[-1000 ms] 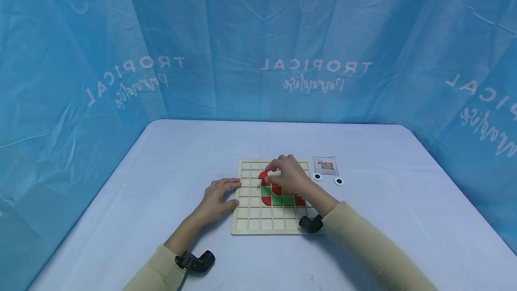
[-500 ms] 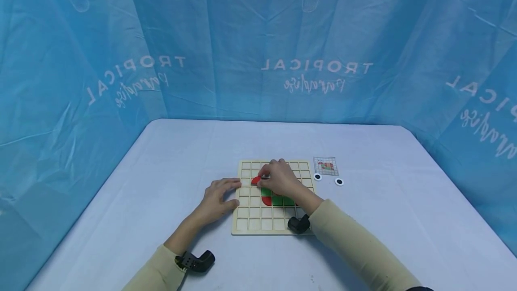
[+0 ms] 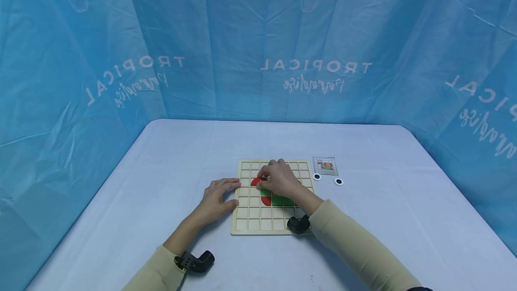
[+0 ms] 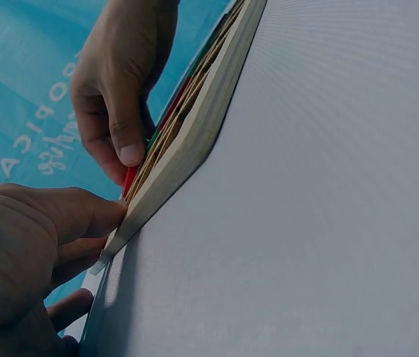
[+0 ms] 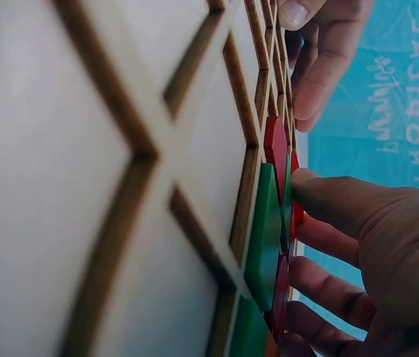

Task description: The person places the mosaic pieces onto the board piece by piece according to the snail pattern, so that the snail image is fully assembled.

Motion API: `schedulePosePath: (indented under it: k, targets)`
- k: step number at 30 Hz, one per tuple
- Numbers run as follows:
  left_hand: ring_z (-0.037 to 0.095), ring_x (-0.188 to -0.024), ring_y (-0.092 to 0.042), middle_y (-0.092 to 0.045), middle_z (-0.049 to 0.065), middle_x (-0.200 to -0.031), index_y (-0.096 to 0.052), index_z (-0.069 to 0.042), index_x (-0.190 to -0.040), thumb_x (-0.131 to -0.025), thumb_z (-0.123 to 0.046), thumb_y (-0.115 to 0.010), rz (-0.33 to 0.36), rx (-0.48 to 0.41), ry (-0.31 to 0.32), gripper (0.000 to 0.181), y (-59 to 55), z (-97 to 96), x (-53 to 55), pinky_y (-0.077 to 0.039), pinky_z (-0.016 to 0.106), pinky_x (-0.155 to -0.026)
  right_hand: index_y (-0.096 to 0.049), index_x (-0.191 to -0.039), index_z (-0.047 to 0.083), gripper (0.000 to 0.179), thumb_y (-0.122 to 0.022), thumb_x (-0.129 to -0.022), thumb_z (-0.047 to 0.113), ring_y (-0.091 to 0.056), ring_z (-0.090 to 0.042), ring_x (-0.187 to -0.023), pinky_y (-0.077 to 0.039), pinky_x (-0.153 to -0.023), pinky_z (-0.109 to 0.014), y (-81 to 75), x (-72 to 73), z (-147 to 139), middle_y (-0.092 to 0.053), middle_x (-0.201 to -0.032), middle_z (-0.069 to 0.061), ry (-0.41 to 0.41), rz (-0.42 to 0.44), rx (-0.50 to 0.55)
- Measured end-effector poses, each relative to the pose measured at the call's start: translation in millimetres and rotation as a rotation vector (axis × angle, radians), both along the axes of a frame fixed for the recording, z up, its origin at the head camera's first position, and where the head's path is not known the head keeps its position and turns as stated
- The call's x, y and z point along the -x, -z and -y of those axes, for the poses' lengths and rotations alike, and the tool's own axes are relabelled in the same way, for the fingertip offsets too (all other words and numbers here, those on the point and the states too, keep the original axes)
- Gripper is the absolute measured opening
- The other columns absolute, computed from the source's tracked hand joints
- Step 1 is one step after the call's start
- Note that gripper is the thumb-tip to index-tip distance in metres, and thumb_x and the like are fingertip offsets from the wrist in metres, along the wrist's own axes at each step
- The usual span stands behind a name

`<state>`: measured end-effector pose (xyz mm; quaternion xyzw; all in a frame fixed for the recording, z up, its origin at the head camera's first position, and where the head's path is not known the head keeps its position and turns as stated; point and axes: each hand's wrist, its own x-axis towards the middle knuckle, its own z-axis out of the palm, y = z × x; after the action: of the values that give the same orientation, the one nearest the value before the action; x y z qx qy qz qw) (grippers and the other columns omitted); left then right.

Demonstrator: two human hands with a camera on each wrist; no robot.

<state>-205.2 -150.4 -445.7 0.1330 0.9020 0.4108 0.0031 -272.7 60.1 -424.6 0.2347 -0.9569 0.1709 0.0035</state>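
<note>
A wooden grid board (image 3: 254,224) lies on the white table in the head view. My left hand (image 3: 218,199) rests at its left edge, with thumb and fingers spread along the rim. Over the board's upper middle, my right hand (image 3: 280,178) pinches a rounded red tile (image 3: 255,181) at a cell left of the other tiles. Below that hand, green tiles (image 3: 278,201) and another red tile (image 3: 265,201) sit in the cells; the hand covers part of the pattern. In the right wrist view, the right thumb (image 5: 321,195) is against the red tile, beside upright-looking green tiles (image 5: 263,238).
A small picture card (image 3: 325,165) with a coloured grid pattern lies right of the board. Two round white eye pieces with black centres, a nearer-to-card one (image 3: 317,176) and another (image 3: 339,182), lie below it. A blue curtain (image 3: 258,44) encloses the table.
My right hand has moved left and slightly down with the red tile, then stayed nearly still over the last half second. The left hand has not moved.
</note>
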Motion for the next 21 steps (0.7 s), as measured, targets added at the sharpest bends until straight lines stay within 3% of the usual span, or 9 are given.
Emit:
schedulePosePath:
  k: [7, 12, 16, 21]
  targets:
    - [0.030, -0.132, -0.035, -0.051, 0.006, -0.139, -0.059, -0.007, -0.125, -0.079, -0.010, -0.066, -0.011, -0.007, 0.007, 0.047, 1.1, 1.5, 0.3, -0.017, 0.056, -0.111, -0.071, -0.103, 0.022, 0.028, -0.072, -0.080, 0.038, -0.049, -0.017, -0.087, -0.041, -0.077, -0.032, -0.5, -0.6, -0.5, -0.064, -0.098, 0.000, -0.010, -0.006, -0.001]
    - [0.031, -0.134, -0.033, -0.050, 0.006, -0.140, -0.059, -0.007, -0.126, -0.079, -0.011, -0.066, -0.004, -0.007, -0.001, 0.047, 2.0, 0.5, 0.1, -0.016, 0.056, -0.111, -0.070, -0.108, 0.020, 0.031, -0.071, -0.081, 0.036, -0.048, -0.018, -0.091, -0.044, -0.076, -0.032, -9.0, -1.6, -8.8, -0.064, -0.102, -0.002, 0.029, 0.036, 0.081]
    - [0.031, -0.134, -0.032, -0.050, 0.006, -0.140, -0.059, -0.008, -0.125, -0.078, -0.010, -0.066, -0.007, -0.005, -0.012, 0.048, 2.2, -0.4, 0.0, -0.017, 0.055, -0.111, -0.070, -0.109, 0.018, 0.032, -0.071, -0.081, 0.034, -0.048, -0.019, -0.094, -0.046, -0.079, -0.035, -17.9, -3.0, -30.3, -0.063, -0.104, -0.002, 0.084, 0.039, 0.151]
    - [0.031, -0.134, -0.033, -0.050, 0.006, -0.140, -0.059, -0.008, -0.125, -0.079, -0.010, -0.067, -0.009, 0.003, -0.018, 0.047, 2.6, -0.2, 0.4, -0.017, 0.056, -0.111, -0.070, -0.109, 0.015, 0.034, -0.072, -0.080, 0.032, -0.048, -0.021, -0.096, -0.045, -0.078, -0.037, -20.2, -6.9, -76.2, -0.064, -0.104, -0.004, 0.175, 0.007, 0.166]
